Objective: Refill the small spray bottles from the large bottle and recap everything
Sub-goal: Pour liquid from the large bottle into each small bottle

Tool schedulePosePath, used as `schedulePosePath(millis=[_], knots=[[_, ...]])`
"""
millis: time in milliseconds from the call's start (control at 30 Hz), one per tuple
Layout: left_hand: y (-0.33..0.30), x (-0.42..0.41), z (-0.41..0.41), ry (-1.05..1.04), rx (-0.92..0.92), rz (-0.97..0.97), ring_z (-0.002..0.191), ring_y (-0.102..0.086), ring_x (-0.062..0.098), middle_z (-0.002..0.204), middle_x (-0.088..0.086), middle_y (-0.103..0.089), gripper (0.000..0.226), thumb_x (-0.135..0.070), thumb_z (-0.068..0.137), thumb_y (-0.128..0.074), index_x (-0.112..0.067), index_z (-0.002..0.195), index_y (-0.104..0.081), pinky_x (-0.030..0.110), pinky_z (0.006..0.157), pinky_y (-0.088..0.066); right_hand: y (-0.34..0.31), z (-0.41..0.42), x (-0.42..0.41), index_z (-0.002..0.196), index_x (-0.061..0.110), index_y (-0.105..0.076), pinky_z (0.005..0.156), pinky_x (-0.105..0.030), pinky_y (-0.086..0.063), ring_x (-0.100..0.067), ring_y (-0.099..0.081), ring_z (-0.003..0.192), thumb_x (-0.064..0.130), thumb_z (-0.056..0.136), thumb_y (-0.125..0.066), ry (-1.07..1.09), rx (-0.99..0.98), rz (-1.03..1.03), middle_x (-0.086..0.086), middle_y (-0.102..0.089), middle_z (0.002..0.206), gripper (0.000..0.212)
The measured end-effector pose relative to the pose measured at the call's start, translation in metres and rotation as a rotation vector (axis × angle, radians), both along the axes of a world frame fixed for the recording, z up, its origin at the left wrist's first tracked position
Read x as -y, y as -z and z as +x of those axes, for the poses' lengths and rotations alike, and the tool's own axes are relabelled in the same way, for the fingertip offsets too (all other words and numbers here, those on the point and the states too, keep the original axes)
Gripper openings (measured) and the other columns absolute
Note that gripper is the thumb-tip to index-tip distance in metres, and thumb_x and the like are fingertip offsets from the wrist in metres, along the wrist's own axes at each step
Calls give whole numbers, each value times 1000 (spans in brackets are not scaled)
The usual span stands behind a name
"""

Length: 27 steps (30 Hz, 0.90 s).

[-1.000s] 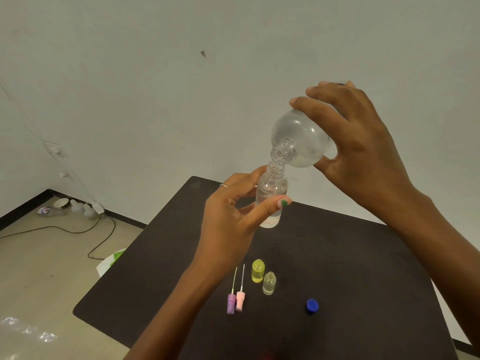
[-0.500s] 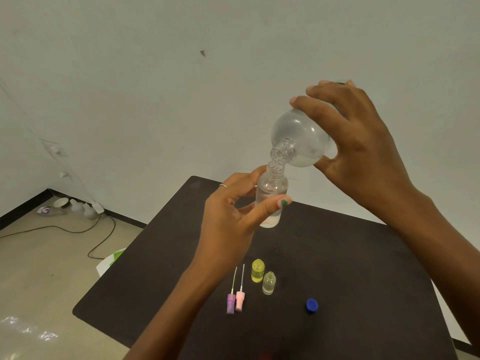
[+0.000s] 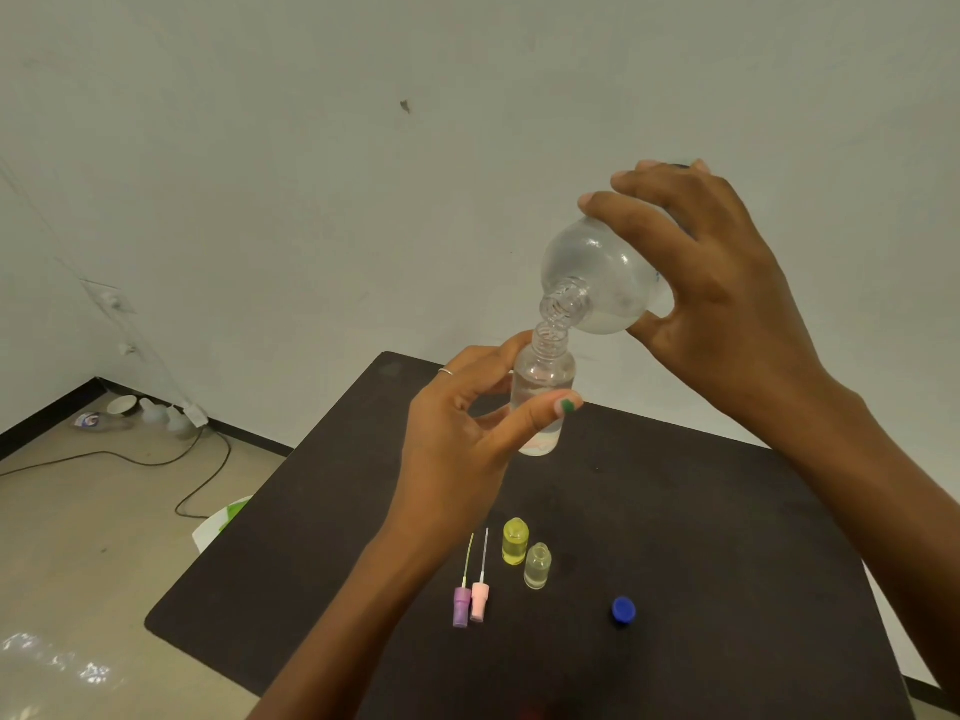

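Observation:
My right hand (image 3: 727,304) grips the large clear bottle (image 3: 602,278), tilted so its open mouth meets the neck of a small clear bottle (image 3: 545,376). My left hand (image 3: 467,439) holds that small bottle upright above the dark table (image 3: 675,511), thumb and fingers round its body. Liquid shows inside the small bottle. On the table stand a small yellow bottle (image 3: 515,542) and a small clear bottle (image 3: 537,566), both uncapped. Beside them lie a purple spray cap (image 3: 461,605) and a pink spray cap (image 3: 479,601) with their tubes, and a blue screw cap (image 3: 623,610).
The table's left edge drops to a tiled floor with a black cable (image 3: 197,485), a white and green object (image 3: 223,522) and small containers (image 3: 156,413) by the wall. A plain wall rises behind the table.

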<state>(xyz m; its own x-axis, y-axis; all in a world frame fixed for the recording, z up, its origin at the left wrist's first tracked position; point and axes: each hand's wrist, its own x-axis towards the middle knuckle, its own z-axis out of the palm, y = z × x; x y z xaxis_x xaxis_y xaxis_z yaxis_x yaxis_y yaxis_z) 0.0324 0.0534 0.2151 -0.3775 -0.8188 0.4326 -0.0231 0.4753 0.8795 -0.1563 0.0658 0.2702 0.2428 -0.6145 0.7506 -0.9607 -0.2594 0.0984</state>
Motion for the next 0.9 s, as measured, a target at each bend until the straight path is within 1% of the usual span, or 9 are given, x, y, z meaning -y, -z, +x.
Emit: schedulePosePath(millis=[67, 300, 467, 567, 700, 833, 900], knots=[[0, 0, 0, 0, 1, 2, 99, -55, -10, 104, -14, -61, 38, -28, 76, -64, -25, 114, -58, -1, 75, -41, 0, 0, 0, 130, 9, -51, 111, -47, -30, -36, -45, 125, 5, 71, -79, 3, 0, 5, -18, -52, 129, 65], [1, 1, 1, 10, -7, 8, 102, -57, -1, 105, -8, -64, 39, -22, 78, -66, -17, 117, -62, 1, 75, -43, -1, 1, 0, 129, 10, -52, 111, -44, -29, -35, -45, 124, 4, 71, -79, -1, 9, 2, -18, -52, 129, 64], [0, 0, 1, 8, -11, 8, 99, -57, -4, 103, -11, -63, 38, -24, 77, -66, -20, 115, -61, 1, 74, -43, 0, 1, 1, 129, 9, -51, 111, -45, -28, -35, -45, 124, 4, 72, -78, -2, 7, 6, -18, -52, 129, 64], [1, 1, 1, 10, -15, 15, 100, -58, -2, 104, -9, -64, 38, -21, 79, -67, -18, 117, -62, 2, 74, -44, 0, 0, 1, 129, 10, -51, 111, -45, -29, -34, -45, 124, 4, 72, -78, -2, 8, 5, -18, -52, 129, 64], [0, 0, 1, 6, -14, 18, 102, -57, 0, 106, -8, -64, 38, -21, 79, -67, -20, 116, -62, 2, 75, -44, 0, 0, 1, 129, 10, -51, 111, -45, -29, -34, -44, 125, 5, 72, -78, 0, 5, 5, -17, -51, 129, 64], [-1, -1, 1, 2, -10, 7, 100, -57, -6, 104, -13, -63, 36, -25, 78, -66, -25, 113, -59, 0, 74, -43, 0, 0, 0, 129, 10, -51, 111, -46, -29, -34, -44, 124, 4, 71, -79, -2, 1, -1, -18, -52, 129, 65], [-1, -1, 1, 1, -11, 6, 99, -57, -6, 104, -12, -63, 35, -24, 78, -66, -24, 113, -61, 1, 73, -43, -1, 0, 0, 129, 10, -51, 111, -46, -29, -34, -44, 124, 4, 71, -79, -3, 2, -4, -18, -52, 129, 65]])
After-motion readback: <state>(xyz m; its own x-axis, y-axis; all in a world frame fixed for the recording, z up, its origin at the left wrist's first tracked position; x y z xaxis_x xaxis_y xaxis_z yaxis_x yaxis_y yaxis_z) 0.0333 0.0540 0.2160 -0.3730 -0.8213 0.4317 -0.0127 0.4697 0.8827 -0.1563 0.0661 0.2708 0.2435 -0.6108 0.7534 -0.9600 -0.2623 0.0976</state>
